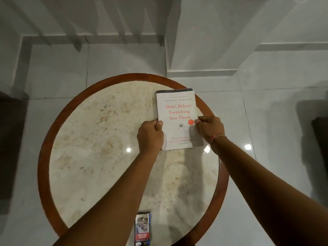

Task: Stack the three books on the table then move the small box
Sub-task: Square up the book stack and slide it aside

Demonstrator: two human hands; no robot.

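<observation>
Stacking looks close to finished: your left hand (150, 134) and right hand (209, 129) each pinch a side edge of the white paperback (177, 119), thumbs on the cover, right of centre in the frame near the far right rim of the round marble table (44, 157). You seem to be squaring that top book onto the pile.

Count what shows: one white book on top, and one dark edge (174, 90) peeking out beyond its far end, so at least one book lies beneath. Whether a third is hidden under there, you cannot tell from this view.

One small box (142, 228), printed and upright, stands at the bottom centre of the frame near the table's near rim, well apart from the books and untouched.

Next, you would likely let go of the book, bring a hand back toward yourself, and grasp that box by its sides.
</observation>
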